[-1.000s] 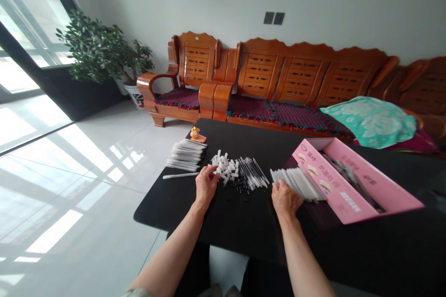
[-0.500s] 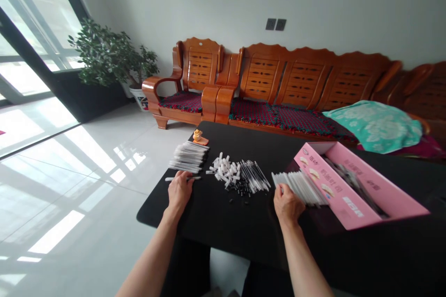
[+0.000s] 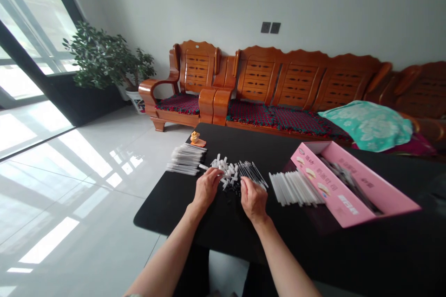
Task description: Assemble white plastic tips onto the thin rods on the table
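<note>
My left hand (image 3: 206,187) is closed on a white plastic tube (image 3: 203,167) that sticks out toward the left. It sits at the near edge of a pile of short white caps (image 3: 225,170). My right hand (image 3: 253,199) has curled fingers that press down among small black pieces (image 3: 236,189), just in front of a fan of thin clear refills (image 3: 253,172). What the right fingers hold is hidden. A stack of white tubes (image 3: 184,160) lies to the left, and a row of white tubes (image 3: 295,186) lies to the right.
All of this lies on a black table (image 3: 223,227). An open pink box (image 3: 351,185) holding dark items stands at the right. A small orange figurine (image 3: 195,138) sits at the far left corner. A wooden sofa (image 3: 278,88) and a potted plant (image 3: 104,60) stand behind.
My left hand went left to a single white tube on the table and came back to the cap pile with it. My right hand left the right row of tubes for the black pieces.
</note>
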`<state>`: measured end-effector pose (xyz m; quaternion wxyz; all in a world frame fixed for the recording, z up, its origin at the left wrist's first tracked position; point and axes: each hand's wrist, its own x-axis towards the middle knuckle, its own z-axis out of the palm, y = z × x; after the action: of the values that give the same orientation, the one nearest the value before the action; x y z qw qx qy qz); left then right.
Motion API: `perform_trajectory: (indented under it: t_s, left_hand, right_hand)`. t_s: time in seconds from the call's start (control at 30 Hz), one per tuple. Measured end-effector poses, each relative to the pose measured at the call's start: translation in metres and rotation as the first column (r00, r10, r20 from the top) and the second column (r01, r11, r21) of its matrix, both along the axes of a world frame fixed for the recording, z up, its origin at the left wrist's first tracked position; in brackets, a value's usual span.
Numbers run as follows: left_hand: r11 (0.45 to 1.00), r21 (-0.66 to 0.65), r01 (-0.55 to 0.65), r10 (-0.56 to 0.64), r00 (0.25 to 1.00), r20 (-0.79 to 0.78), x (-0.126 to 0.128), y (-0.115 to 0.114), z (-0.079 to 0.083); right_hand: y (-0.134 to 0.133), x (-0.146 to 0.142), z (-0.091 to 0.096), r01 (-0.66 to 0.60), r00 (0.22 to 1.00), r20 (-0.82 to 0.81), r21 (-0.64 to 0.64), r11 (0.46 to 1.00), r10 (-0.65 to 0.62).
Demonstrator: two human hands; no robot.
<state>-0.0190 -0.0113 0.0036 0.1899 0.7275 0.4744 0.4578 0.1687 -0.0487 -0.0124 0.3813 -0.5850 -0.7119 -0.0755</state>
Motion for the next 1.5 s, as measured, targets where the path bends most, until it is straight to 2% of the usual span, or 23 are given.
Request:
perform_trajectory:
  t_s: [0.13, 0.27, 0.37, 0.47, 0.53, 0.6, 0.63, 0.73, 0.8, 0.87, 0.97, 1.13, 1.5]
  left_hand:
    - [0.996, 0.022, 0.092, -0.094, 0.988, 0.123, 0.019, -0.001, -0.006]
    - [0.995, 0.017, 0.101, -0.102, 0.982, 0.157, 0.020, -0.003, -0.013]
    - [0.995, 0.036, 0.094, -0.098, 0.984, 0.147, 0.018, -0.003, -0.015]
    - [0.997, 0.064, 0.050, -0.060, 0.983, 0.173, 0.017, -0.003, -0.015]
    - [0.997, 0.045, -0.057, 0.044, 0.964, 0.261, 0.016, -0.003, -0.015]
    - [0.990, -0.062, -0.128, 0.142, 0.916, 0.374, 0.015, -0.002, -0.016]
    - [0.984, -0.137, -0.112, 0.161, 0.886, 0.435, 0.015, 0.000, -0.016]
    - [0.940, -0.316, 0.131, 0.110, 0.759, 0.641, 0.015, 0.007, -0.017]
    - [0.896, -0.345, 0.279, 0.094, 0.640, 0.762, 0.015, 0.011, -0.018]
    - [0.868, -0.348, 0.354, 0.108, 0.548, 0.829, 0.015, 0.014, -0.020]
    - [0.853, -0.342, 0.395, 0.126, 0.480, 0.868, 0.014, 0.017, -0.023]
    - [0.850, -0.341, 0.401, 0.123, 0.477, 0.870, 0.013, 0.016, -0.026]
    - [0.862, -0.372, 0.344, 0.153, 0.522, 0.839, 0.015, 0.016, -0.028]
  right_hand:
    - [0.003, -0.011, -0.008, -0.012, 1.000, -0.001, -0.031, 0.999, 0.012]
    - [0.002, -0.008, -0.011, -0.047, 0.998, 0.045, -0.042, 0.998, 0.049]
    - [0.002, -0.009, -0.012, -0.084, 0.994, 0.066, 0.003, 0.996, 0.084]
    - [0.003, -0.012, -0.014, -0.109, 0.993, 0.046, 0.084, 0.990, 0.106]
    - [0.003, -0.013, -0.015, -0.111, 0.994, 0.026, 0.135, 0.985, 0.108]
    - [0.002, -0.014, -0.016, -0.096, 0.995, 0.003, 0.184, 0.978, 0.097]
    - [0.001, -0.015, -0.016, -0.089, 0.996, -0.005, 0.206, 0.974, 0.092]
    - [-0.001, -0.016, -0.015, -0.112, 0.993, 0.001, 0.238, 0.965, 0.115]
    - [-0.001, -0.017, -0.014, -0.152, 0.988, 0.023, 0.227, 0.962, 0.151]
    - [0.000, -0.019, -0.014, -0.172, 0.985, 0.034, 0.200, 0.965, 0.168]
    - [0.000, -0.020, -0.015, -0.168, 0.986, 0.037, 0.153, 0.974, 0.164]
    - [0.000, -0.020, -0.016, -0.181, 0.983, 0.051, 0.108, 0.978, 0.176]
    - [0.002, -0.022, -0.021, -0.161, 0.987, 0.034, 0.115, 0.980, 0.158]
